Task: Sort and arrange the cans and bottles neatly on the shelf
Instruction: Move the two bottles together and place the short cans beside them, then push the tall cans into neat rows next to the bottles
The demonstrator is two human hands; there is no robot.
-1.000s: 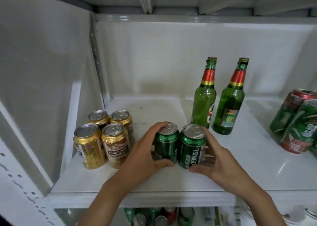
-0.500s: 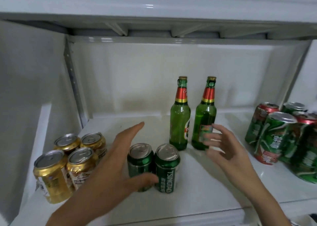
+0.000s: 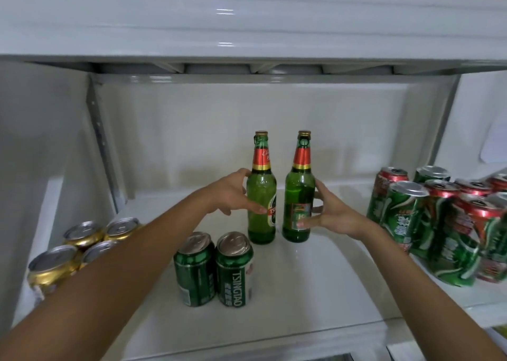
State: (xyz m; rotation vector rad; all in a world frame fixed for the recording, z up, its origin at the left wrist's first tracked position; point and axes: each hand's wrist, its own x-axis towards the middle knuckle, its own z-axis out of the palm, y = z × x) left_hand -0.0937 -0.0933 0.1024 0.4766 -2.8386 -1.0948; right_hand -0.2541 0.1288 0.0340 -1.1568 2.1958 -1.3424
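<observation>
1. One white shelf (image 3: 315,292) carries everything.
2. Right side: a crowded cluster of red-and-green cans (image 3: 439,223).
3. Two green bottles stand upright mid-shelf: left bottle (image 3: 262,210) in the left hand (image 3: 233,193), right bottle (image 3: 297,196) in the right hand (image 3: 332,212), each grip curled around the glass.
4. Two green cans (image 3: 214,270) touch, nearer the front edge.
5. Gold cans (image 3: 82,240) huddle far left.

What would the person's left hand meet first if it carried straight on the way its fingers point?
The left hand points rightward at the left green glass bottle; its fingers already seem to touch or nearly touch it, so that bottle comes first. Exact contact is hard to judge.
</observation>
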